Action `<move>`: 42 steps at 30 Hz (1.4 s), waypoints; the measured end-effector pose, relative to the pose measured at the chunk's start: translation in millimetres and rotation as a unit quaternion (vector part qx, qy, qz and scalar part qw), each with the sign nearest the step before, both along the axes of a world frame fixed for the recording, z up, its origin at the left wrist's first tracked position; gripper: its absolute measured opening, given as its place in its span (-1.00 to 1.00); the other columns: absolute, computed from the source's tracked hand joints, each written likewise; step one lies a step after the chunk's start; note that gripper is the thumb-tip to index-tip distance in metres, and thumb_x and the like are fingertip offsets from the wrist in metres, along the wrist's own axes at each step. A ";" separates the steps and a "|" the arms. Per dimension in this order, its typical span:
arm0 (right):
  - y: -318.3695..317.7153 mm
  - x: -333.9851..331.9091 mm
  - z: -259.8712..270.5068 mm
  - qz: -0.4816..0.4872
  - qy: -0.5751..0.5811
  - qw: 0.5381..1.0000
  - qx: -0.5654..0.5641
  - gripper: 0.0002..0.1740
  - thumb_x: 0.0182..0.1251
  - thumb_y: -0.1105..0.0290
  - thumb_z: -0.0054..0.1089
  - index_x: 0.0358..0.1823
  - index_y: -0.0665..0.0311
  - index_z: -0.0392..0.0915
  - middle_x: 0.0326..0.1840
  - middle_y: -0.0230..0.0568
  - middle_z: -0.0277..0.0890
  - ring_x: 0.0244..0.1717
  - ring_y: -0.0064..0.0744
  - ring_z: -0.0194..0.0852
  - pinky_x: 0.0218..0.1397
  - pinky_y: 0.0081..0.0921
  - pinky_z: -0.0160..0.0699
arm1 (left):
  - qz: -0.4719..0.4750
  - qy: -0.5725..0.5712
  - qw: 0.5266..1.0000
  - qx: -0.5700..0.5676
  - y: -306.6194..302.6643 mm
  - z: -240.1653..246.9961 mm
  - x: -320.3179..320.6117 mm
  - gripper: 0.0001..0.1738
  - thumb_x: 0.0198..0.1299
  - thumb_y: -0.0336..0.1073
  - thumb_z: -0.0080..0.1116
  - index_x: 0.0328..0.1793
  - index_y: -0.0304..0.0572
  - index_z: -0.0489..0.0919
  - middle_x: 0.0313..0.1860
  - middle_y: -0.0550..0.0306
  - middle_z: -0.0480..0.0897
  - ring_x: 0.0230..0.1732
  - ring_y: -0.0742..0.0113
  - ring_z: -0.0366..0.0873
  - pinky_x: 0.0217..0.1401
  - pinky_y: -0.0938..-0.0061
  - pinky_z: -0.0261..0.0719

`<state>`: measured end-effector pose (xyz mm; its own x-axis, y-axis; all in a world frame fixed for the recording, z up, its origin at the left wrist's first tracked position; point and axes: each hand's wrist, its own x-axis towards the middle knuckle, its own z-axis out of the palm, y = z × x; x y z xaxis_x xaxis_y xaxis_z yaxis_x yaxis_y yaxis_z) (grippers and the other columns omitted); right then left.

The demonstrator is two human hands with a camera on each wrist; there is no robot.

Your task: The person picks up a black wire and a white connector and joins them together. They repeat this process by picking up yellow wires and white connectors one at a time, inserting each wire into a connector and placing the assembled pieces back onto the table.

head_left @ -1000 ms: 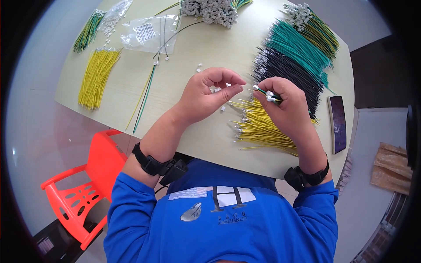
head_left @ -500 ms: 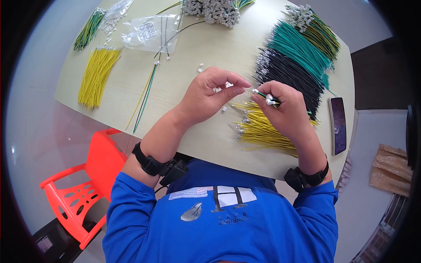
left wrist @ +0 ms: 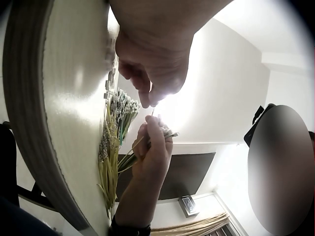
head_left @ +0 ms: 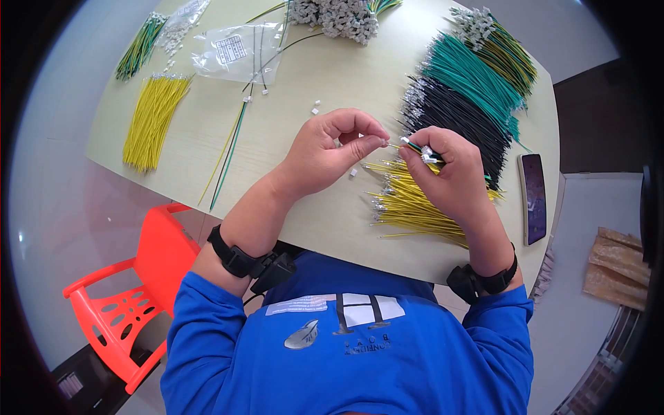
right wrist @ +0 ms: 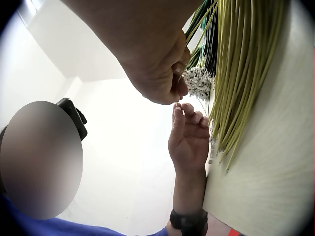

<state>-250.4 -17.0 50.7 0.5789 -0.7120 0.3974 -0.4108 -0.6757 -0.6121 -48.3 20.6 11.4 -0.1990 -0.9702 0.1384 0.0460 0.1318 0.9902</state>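
My left hand pinches a small white connector between thumb and index fingertip, mostly hidden by them. My right hand holds several wires with white connectors on their ends, bunched in its curled fingers. From its thumb and forefinger a thin wire end points left, right at the left fingertips. In the right wrist view the fingertips of the left hand and the right hand almost meet. Under the right hand lie yellow wires with metal tips.
Black wires and green wires lie in bundles at the right, near a phone. Another yellow bundle, a clear bag and finished-looking harnesses lie at left and back. A red chair stands left of the table.
The left fingertips have closed together at the end of the thin wire in the right hand. The right hand has barely shifted; the bundles lie as before.
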 end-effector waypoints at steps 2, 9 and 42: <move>-0.5 0.3 -1.0 0.000 -0.008 1.000 -0.022 -0.87 0.10 0.47 0.32 -0.36 0.33 0.55 -0.50 -0.26 0.50 -0.53 -0.52 0.39 -0.46 -0.61 0.33 | 0.011 0.033 0.999 -0.006 -0.5 -3.1 -2.0 -0.89 0.23 -0.44 0.18 -0.14 -0.28 0.58 -0.23 0.23 0.62 -0.22 0.60 0.51 -0.14 0.70 0.46; 2.6 1.9 0.6 -0.018 0.023 0.999 0.035 -0.88 0.08 0.40 0.29 -0.41 0.26 0.55 -0.49 -0.21 0.52 -0.50 -0.24 0.51 -0.44 -0.45 0.47 | 0.019 0.072 0.997 0.004 0.3 -1.8 -5.6 -0.88 0.24 -0.42 0.17 -0.13 -0.27 0.57 -0.26 0.25 0.63 -0.29 0.64 0.50 -0.21 0.72 0.46; 6.7 4.9 -4.7 -0.001 0.033 0.999 0.011 -0.88 0.07 0.48 0.32 -0.40 0.29 0.53 -0.52 -0.24 0.48 -0.55 -0.39 0.42 -0.47 -0.54 0.37 | 0.032 -0.112 0.991 -0.073 2.3 0.6 -2.5 -0.87 0.13 -0.47 0.24 -0.18 -0.17 0.64 -0.26 0.31 0.61 -0.45 0.65 0.33 -0.39 0.72 0.31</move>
<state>-245.5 -10.3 46.0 0.6024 -0.7210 0.3425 -0.4517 -0.6617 -0.5984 -50.8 22.9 12.0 -0.1786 -0.9550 0.2369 -0.1859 0.2692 0.9450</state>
